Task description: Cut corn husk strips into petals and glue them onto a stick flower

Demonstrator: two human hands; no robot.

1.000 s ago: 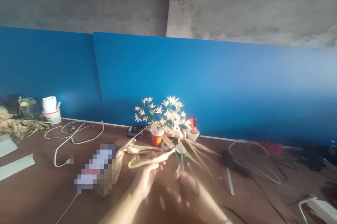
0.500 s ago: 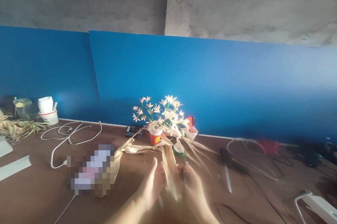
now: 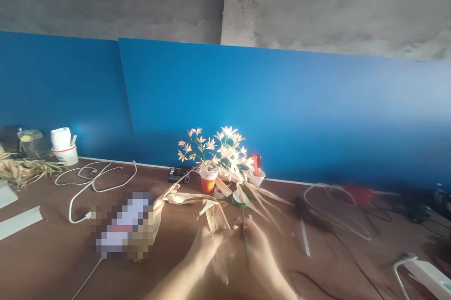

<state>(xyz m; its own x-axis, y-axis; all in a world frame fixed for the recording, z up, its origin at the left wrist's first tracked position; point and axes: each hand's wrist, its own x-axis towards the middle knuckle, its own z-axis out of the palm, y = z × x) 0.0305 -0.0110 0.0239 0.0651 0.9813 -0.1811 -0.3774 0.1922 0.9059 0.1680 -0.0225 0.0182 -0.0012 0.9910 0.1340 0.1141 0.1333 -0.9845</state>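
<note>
My left hand (image 3: 208, 242) is closed on a broad, pale dried corn husk (image 3: 217, 217), which sticks up past the thumb. Its lower end hangs blurred beneath my fingers. My right hand (image 3: 254, 239) is close on the right, gripping a slim dark metal tool (image 3: 243, 213) that points upward; its exact kind is unclear. Just beyond my hands stands a red paper cup (image 3: 208, 181) with white rims. Cream-coloured flowers (image 3: 229, 149) on green stems rise around it. A roll of green tape (image 3: 240, 198) lies in front of the flowers.
More husks (image 3: 192, 198) spread beside the cup. A pixelated patch (image 3: 123, 225) covers something on the left of the brown table (image 3: 169, 267). White cable (image 3: 79, 196) loops behind it. A white tub (image 3: 66, 154) stands far left. Dark cords (image 3: 347, 253) run across the right side. Blue panels (image 3: 282, 112) border the back.
My left thumb has come down onto the husk, and the husk has dropped lower and tilted left. Both hands are closer together; the tool in my right hand has shifted slightly left.
</note>
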